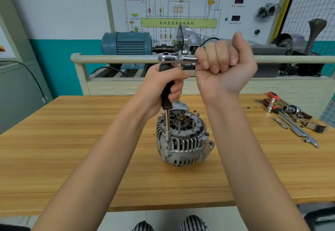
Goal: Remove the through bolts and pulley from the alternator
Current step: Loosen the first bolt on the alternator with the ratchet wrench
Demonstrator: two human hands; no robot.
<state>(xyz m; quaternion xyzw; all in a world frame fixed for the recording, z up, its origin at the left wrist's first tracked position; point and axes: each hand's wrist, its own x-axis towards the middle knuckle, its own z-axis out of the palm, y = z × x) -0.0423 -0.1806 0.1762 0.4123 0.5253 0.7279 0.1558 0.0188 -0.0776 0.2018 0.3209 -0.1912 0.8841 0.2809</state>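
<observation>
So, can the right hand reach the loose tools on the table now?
Probably not at once: the right hand grips the ratchet. The tools lie uncovered on its side.

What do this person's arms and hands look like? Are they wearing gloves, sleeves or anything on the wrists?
Both arms are bare from the bottom edge of the picture up to the hands: no sleeves show. The left hand and right hand wear no gloves, and no watch, ring or bracelet can be seen. The only clothing in view is black-and-white checked trousers at the bottom edge.
</observation>
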